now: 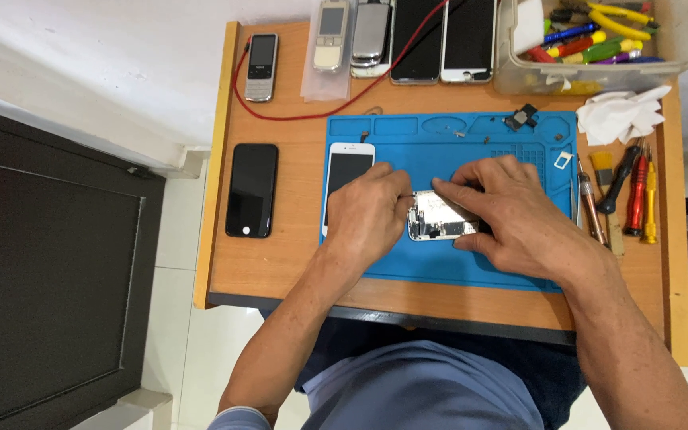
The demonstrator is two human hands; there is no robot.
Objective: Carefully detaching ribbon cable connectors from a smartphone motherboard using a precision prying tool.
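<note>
On mat (408, 263), centre of table (296, 271): opened phone (439, 216), metal innards and tiny parts bared, lying flat. Left hand (369, 216) curls against its left end, fingers pressed together; right hand (511, 213) pins its right end, fingers spread flat over it. Risk: a slip of either hand could likely tear a ribbon or scatter loose screws (483, 140) off the mat's back edge. Mat blue, rubbery, moulded with trays. White screen (346, 177) lies touching the left hand. Screwdrivers (627, 195), slim and hard-handled, line the table's right edge.
</note>
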